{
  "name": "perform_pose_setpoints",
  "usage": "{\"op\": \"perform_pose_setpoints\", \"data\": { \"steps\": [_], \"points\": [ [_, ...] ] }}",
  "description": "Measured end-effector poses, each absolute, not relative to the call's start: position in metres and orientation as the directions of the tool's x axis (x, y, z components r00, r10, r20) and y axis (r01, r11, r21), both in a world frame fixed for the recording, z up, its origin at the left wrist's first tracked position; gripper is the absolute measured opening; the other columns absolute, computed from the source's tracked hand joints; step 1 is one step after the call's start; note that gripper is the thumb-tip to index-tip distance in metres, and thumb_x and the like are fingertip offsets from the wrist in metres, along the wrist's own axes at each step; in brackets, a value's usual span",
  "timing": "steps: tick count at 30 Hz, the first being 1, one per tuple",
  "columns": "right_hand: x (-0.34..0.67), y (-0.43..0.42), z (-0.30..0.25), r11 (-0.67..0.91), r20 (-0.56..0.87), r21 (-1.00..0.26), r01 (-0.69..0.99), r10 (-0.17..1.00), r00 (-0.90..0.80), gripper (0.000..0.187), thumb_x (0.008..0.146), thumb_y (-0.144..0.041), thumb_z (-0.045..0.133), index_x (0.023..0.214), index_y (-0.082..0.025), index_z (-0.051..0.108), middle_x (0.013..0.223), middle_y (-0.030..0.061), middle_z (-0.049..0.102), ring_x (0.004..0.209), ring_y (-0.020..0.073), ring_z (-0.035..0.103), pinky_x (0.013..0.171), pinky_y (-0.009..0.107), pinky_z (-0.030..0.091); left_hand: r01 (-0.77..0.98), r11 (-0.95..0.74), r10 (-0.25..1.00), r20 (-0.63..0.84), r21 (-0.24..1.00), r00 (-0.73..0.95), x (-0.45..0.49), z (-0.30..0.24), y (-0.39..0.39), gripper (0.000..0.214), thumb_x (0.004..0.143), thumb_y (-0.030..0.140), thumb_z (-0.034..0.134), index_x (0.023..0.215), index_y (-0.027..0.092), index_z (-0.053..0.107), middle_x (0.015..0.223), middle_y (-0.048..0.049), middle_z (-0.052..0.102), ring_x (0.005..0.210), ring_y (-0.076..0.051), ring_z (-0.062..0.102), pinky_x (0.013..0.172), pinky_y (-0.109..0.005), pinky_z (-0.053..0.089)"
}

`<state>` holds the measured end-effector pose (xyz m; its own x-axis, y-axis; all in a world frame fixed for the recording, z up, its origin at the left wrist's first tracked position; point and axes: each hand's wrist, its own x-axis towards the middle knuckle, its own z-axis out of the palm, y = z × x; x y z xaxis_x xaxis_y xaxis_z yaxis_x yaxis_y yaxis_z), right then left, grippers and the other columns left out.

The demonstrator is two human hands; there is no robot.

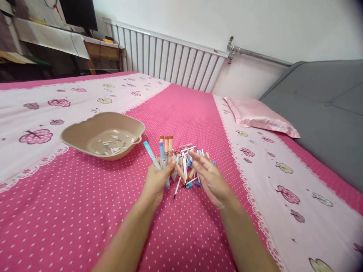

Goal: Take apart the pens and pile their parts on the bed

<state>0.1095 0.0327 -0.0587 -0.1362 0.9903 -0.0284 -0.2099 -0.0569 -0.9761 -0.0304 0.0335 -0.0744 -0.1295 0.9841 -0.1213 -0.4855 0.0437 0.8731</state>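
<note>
Several slim pens stand in my left hand (157, 177), its fingers wrapped round them. Among these pens are a light blue pen (152, 155), a blue-capped pen (162, 154) and orange pens with brown ends (170, 144). My right hand (211, 177) is held open, palm turned inward, its fingers apart with nothing visible in them. Between and behind the hands lies a loose pile of pen parts (185, 160): thin white refills with dark tips, blue caps and orange pieces. Part of the pile is hidden by my hands.
To the left, a beige plastic basin (85, 148) holds small white and grey pieces. Everything rests on a bed with a pink dotted cover (181, 241). A pink pillow (261, 115) and grey headboard (320, 98) are at the right. Beyond stand a radiator (170, 56) and a desk (102, 54).
</note>
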Motion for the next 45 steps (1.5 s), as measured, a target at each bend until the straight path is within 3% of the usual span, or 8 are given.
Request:
{"op": "perform_pose_setpoints", "data": {
  "steps": [7, 10, 15, 22, 29, 34, 40, 45],
  "points": [
    [0.101, 0.03, -0.063, 0.001, 0.008, -0.998, -0.062, 0.993, -0.12, 0.038, 0.072, -0.042, 0.066, 0.102, -0.02, 0.06, 0.101, 0.0061, 0.061, 0.087, 0.0175, 0.059, 0.074, 0.03, 0.048, -0.5, 0.083, 0.996, -0.091, 0.862, 0.007, -0.03, -0.071, 0.03, 0.026, 0.061, 0.03, 0.076, 0.072, 0.012, 0.062, 0.058, 0.0003, 0.057, 0.051, -0.01, 0.053, 0.048, -0.022, 0.046],
    [0.099, 0.032, -0.065, 0.045, 0.055, -0.994, -0.099, 0.993, -0.1, 0.038, 0.072, -0.042, 0.066, 0.102, -0.021, 0.059, 0.081, 0.0006, 0.06, 0.063, 0.0118, 0.057, 0.058, 0.025, 0.047, -0.404, 0.105, 0.987, -0.045, 0.909, 0.155, -0.028, -0.066, 0.026, 0.029, 0.063, 0.028, 0.074, 0.086, 0.013, 0.066, 0.071, -0.005, 0.064, 0.063, -0.015, 0.059, 0.056, -0.026, 0.05],
    [0.105, 0.032, -0.058, 0.052, 0.065, -0.985, -0.162, 0.995, -0.075, 0.025, 0.067, -0.037, 0.073, 0.075, -0.016, 0.062, 0.066, -0.0005, 0.062, 0.055, 0.0108, 0.057, 0.052, 0.022, 0.046, -0.396, 0.114, 0.953, 0.012, 0.911, 0.302, -0.027, -0.062, 0.022, 0.03, 0.062, 0.02, 0.075, 0.091, 0.017, 0.066, 0.076, -0.0039, 0.065, 0.076, -0.016, 0.062, 0.074, -0.027, 0.05],
    [0.126, 0.038, -0.047, 0.026, -0.04, -0.921, -0.389, 0.986, 0.161, 0.019, 0.066, -0.026, 0.075, 0.075, -0.014, 0.063, 0.059, -0.0025, 0.062, 0.048, 0.0057, 0.057, 0.043, 0.012, 0.045, -0.545, 0.256, 0.941, -0.335, 0.798, -0.048, -0.04, -0.064, 0.032, 0.003, 0.076, 0.011, 0.061, 0.077, 0.009, 0.059, 0.069, -0.0066, 0.064, 0.058, -0.012, 0.063, 0.05, -0.018, 0.05],
    [0.102, 0.032, -0.055, -0.289, -0.303, -0.724, -0.626, 0.949, -0.087, 0.012, 0.067, -0.01, 0.067, 0.078, -0.014, 0.064, 0.075, 0.0049, 0.07, 0.056, 0.0069, 0.062, 0.042, 0.01, 0.045, -0.806, 0.092, 0.98, -0.198, 0.585, -0.032, -0.029, -0.06, 0.029, 0.015, 0.071, 0.005, 0.065, 0.083, 0.011, 0.059, 0.053, 0.0045, 0.052, 0.039, -0.001, 0.043, 0.037, -0.008, 0.035],
    [0.086, 0.021, -0.06, -0.412, -0.285, -0.72, -0.558, 0.909, -0.303, 0.015, 0.067, -0.012, 0.071, 0.079, -0.012, 0.062, 0.078, 0.0052, 0.067, 0.054, 0.0036, 0.056, 0.044, 0.008, 0.041, -0.786, 0.087, 0.993, -0.117, 0.612, 0.018, -0.035, -0.058, 0.028, 0.024, 0.072, 0.019, 0.068, 0.095, 0.011, 0.063, 0.044, 0.0068, 0.045, 0.038, -0.004, 0.042, 0.04, -0.013, 0.041],
    [0.094, 0.018, -0.062, -0.522, -0.287, -0.796, -0.306, 0.771, -0.568, 0.024, 0.08, -0.037, 0.061, 0.085, -0.013, 0.059, 0.057, -0.0066, 0.041, 0.041, 0.0012, 0.024, 0.037, 0.013, 0.02, -0.668, 0.113, 0.994, -0.091, 0.735, 0.067, -0.045, -0.061, 0.029, 0.024, 0.068, 0.026, 0.072, 0.087, 0.012, 0.066, 0.041, 0.0057, 0.046, 0.038, -0.005, 0.044, 0.044, -0.015, 0.041],
    [0.094, 0.022, -0.067, -0.271, -0.189, -0.954, -0.125, 0.872, -0.451, 0.032, 0.082, -0.047, 0.054, 0.075, -0.016, 0.055, 0.053, -0.0082, 0.028, 0.042, 0.0045, 0.017, 0.039, 0.018, 0.013, -0.613, 0.081, 0.995, -0.101, 0.786, 0.001, -0.043, -0.062, 0.03, 0.028, 0.061, 0.028, 0.077, 0.079, 0.009, 0.067, 0.039, 0.007, 0.042, 0.035, -0.003, 0.039, 0.039, -0.013, 0.033]
  ]
}}
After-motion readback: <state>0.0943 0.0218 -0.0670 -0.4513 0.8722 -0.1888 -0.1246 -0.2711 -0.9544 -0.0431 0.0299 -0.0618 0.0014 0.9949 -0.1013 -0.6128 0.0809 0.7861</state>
